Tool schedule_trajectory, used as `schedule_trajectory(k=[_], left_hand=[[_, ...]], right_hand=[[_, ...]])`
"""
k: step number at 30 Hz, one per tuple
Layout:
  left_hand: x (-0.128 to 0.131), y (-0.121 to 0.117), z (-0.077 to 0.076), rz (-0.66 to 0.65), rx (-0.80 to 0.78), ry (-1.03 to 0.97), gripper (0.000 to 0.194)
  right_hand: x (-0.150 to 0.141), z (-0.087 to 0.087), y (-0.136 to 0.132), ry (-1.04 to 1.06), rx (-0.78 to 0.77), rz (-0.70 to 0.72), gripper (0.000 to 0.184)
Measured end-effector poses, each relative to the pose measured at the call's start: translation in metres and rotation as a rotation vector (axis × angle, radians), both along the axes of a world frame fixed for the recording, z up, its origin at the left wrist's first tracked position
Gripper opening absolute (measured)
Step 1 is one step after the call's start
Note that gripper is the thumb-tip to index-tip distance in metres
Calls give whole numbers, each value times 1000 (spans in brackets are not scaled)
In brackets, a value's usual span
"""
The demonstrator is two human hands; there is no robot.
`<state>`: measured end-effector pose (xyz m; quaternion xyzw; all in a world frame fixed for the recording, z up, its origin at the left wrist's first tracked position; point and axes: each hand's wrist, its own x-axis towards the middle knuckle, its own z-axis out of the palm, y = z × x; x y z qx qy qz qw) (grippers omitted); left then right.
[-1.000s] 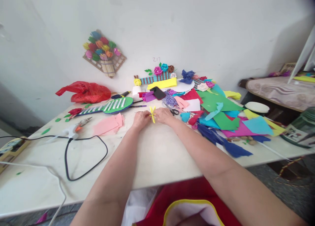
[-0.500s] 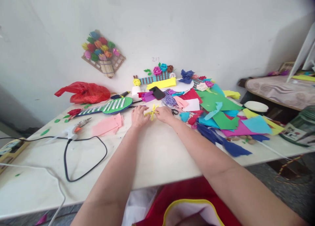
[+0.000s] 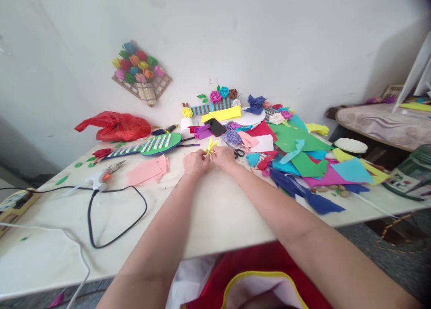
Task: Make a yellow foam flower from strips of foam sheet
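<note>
A small yellow paper flower with thin, spread strips is held between my two hands over the middle of the white table. My left hand is closed, its fingertips pinching the flower from the left. From the other side my right hand grips it, also closed. The fingertips partly hide the flower's lower part. Just right of my right hand lie black-handled scissors, and a dark pencil rests behind my left hand.
Pink paper sheets and a white glue gun with a looped black cord lie left. Coloured paper is heaped on the right. Behind are a phone, a red plastic bag and a green guitar-shaped craft. A glass jar stands far right.
My left hand has moved slightly right, closer to my right hand, and its fingers have curled in around the yellow flower. The pencil behind it shows more now.
</note>
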<state>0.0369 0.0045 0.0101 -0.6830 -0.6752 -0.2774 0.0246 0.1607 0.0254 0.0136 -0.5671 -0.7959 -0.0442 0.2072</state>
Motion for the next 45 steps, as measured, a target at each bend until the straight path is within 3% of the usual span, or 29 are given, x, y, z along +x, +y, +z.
schedule_trajectory(k=[12,20,33,38,42,45], left_hand=[[-2,6,-4,-17,-60,118,31],[-10,6,-1,-134,-110,3,27],[-8,7,-1,-54,-106,-29,27],[-13,8,-2,-139,-148,-234,24],[-18,12,-9,-288,-155,-407,28],[-19,12,-10,-314,-166,-396,29]], right_hand=[[2,-3,4,2,25,83,30],[10,-1,8,38,12,176,27],[5,-1,3,30,1,184,26],[9,0,6,169,-32,246,23],[15,-2,14,385,-178,402,21],[18,-5,19,496,-282,456,18]])
